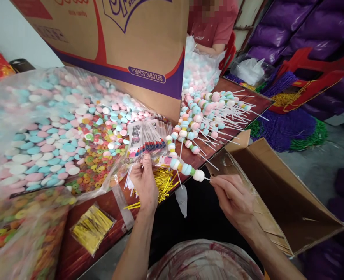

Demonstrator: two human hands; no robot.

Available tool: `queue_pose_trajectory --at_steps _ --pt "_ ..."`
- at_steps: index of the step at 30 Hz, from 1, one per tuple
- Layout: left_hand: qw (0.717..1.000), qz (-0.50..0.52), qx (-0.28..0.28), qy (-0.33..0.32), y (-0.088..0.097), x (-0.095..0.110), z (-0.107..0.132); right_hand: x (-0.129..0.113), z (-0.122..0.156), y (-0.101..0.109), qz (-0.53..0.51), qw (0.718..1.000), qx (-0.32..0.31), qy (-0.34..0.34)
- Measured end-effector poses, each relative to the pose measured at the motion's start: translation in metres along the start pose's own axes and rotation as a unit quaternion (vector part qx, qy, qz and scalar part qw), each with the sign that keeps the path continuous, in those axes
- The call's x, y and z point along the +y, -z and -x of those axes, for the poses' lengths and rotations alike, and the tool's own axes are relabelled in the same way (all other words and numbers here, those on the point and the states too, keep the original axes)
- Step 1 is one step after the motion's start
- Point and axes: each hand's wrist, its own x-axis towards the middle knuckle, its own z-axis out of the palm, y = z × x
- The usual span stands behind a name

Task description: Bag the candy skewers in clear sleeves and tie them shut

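Observation:
My right hand (233,198) is closed in a pinch on the white stick of a candy skewer (186,168), strung with pink, blue, green and white pieces. The skewer points left over the table edge. Its far end lies at a clear printed wrapper (164,160); I cannot tell how far inside it is. My left hand (145,182) pinches the wrapper's other end between thumb and fingers. Beyond the left hand lies a stack of printed wrappers (148,136). Loose yellow twist ties (164,182) lie beside that hand, partly hidden by it.
Finished-looking skewers (209,112) are piled at the back right. A large bag of loose candy (49,144) covers the left. A tall carton (125,46) stands behind. An open cardboard box (291,194) is at right. Packed twist ties (92,228) lie front left. Another person (213,31) sits across.

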Motion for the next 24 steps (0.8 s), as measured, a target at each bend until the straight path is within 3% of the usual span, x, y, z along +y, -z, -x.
queue_pose_trajectory --at_steps 5,9,12,24 --pt "0.986 0.107 -0.050 0.117 -0.003 0.003 -0.003 0.003 0.004 -0.008 -0.083 0.993 -0.018 -0.076" --pt "0.989 0.096 -0.038 0.105 -0.003 0.005 -0.003 0.005 0.005 -0.004 -0.093 0.992 -0.034 -0.076" --pt "0.988 0.100 -0.060 0.103 -0.003 0.005 -0.002 0.004 0.004 0.000 -0.094 0.991 -0.024 -0.087" --pt "0.981 0.049 -0.076 0.171 0.004 0.008 -0.007 0.008 0.004 0.004 -0.001 1.000 -0.007 -0.025"
